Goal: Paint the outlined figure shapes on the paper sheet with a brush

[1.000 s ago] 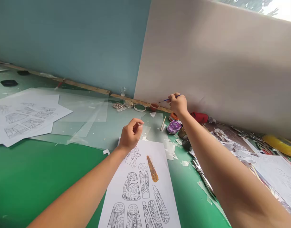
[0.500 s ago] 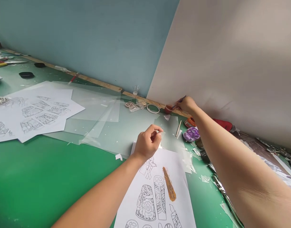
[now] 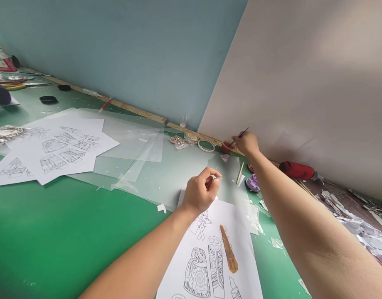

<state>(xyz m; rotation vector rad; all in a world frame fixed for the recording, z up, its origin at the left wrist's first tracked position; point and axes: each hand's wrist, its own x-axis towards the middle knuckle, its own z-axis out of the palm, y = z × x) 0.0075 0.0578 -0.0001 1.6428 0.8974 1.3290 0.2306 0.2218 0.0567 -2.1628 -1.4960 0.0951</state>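
My right hand [image 3: 247,143] is stretched out to the back of the table, gripping a thin blue paintbrush [image 3: 240,136]. The brush's lower end dips into a small red-brown cup [image 3: 227,147]. My left hand [image 3: 203,187] hovers over the top of a white printed sheet [image 3: 197,245], thumb and fingers curled into a pinch. Whatever is between those fingertips is too small to name. On the sheet are black line drawings, and one long tapered piece [image 3: 229,250] is coloured orange-brown.
Clear plastic sheets [image 3: 137,143] and other printed pages [image 3: 66,149] spread to the left. A tape ring [image 3: 206,145], bagged beads [image 3: 179,141] and a pale stick [image 3: 240,173] lie near the cup. Purple material [image 3: 252,182], a red roll [image 3: 296,170] and crumpled foil [image 3: 362,228] sit right.
The view has swung slightly left, so things appear further right. The brush in my right hand now shows more plainly, its lower end inside the cup. My left hand keeps its pinch.
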